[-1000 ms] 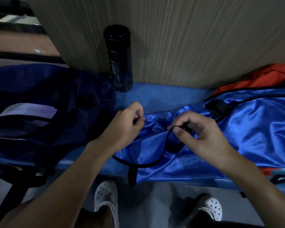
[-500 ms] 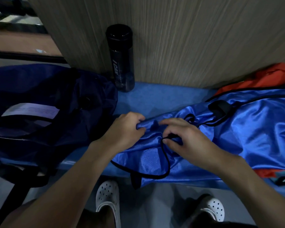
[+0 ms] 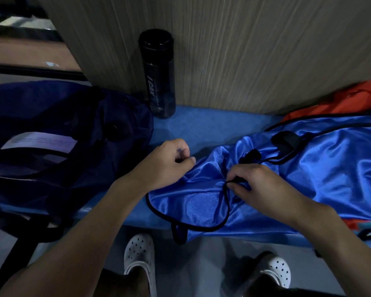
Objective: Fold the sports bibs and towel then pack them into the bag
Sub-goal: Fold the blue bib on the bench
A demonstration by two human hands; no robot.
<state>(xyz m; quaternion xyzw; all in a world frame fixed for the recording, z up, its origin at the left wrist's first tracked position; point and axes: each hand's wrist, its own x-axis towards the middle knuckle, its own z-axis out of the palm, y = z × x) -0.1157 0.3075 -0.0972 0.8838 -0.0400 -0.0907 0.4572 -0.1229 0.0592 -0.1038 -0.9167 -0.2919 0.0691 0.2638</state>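
The folding is barely under way, by my reckoning. The shiny blue satin sports bib with black piping (image 3: 330,172) lies stretched long across the blue padded bench (image 3: 201,127), rumpled at its left end and with no crease set in it. The left hand (image 3: 169,163) has its fingers curled in, pinching the cloth at that left end. The right hand (image 3: 259,189) pinches a loop of the black piping between thumb and fingertips, just right of the bunched part. Both hands look busy straightening the bib rather than doubling it over.

Plenty is left. An orange bib of the same thin fabric (image 3: 356,99) lies crumpled behind the blue one against the wall, and a bit of orange peeks from under it at the near right edge. I cannot pick out the towel for certain (a scrap of teal cloth at the far right may be it). The dark navy fabric bag (image 3: 62,168) slumps on the left of the bench, a white label (image 3: 41,141) showing, with no bib in it that I can see.

A tall black plastic water bottle (image 3: 157,76) stands upright between bag and bib, against the wood-grain panel (image 3: 244,50); it sits close to the path into the bag. White perforated clogs (image 3: 139,251) show below.
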